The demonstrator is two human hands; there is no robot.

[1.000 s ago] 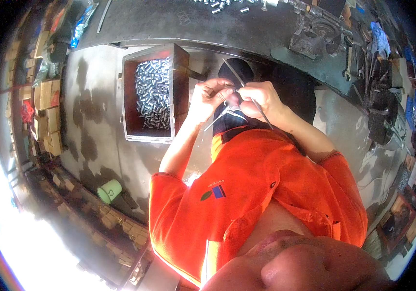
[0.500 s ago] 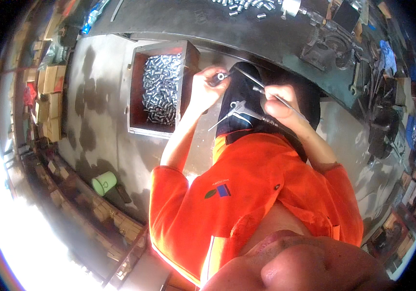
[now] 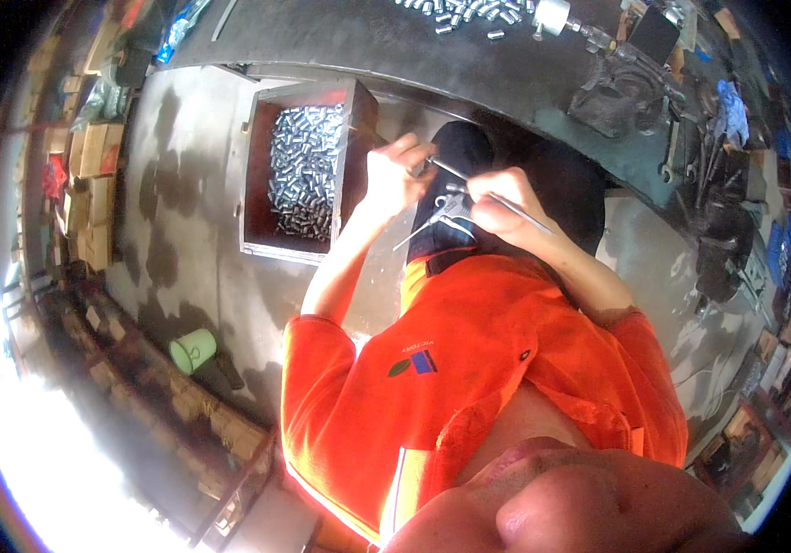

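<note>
Closed fingers of my left hand [image 3: 399,173] grip a small metal sleeve, mostly hidden now; its round, hollow end showed earlier. In a closed grip, my right hand [image 3: 508,205] holds a thin metal rod [image 3: 452,168] slantwise. The rod's far tip reaches the left fingers at the sleeve; whether it is inside the bore I cannot tell. An air blow gun [image 3: 452,208] with a thin nozzle lies over my lap, just beside the right hand. Left of my left hand, a wooden box [image 3: 351,120] holds many small shiny metal sleeves [image 3: 306,166].
Ahead is a dark workbench [image 3: 349,41] with loose metal sleeves [image 3: 465,13] at its far edge. A vise-like metal fixture [image 3: 612,97] and a wrench [image 3: 668,157] are at right. A pale green cup [image 3: 194,351] is at lower left. Shelves with cartons [image 3: 96,198] line the left.
My right hand has moved left and slightly down with the rod, bringing its tip to the left fingers. The left hand has turned, so the sleeve's round end no longer shows.
</note>
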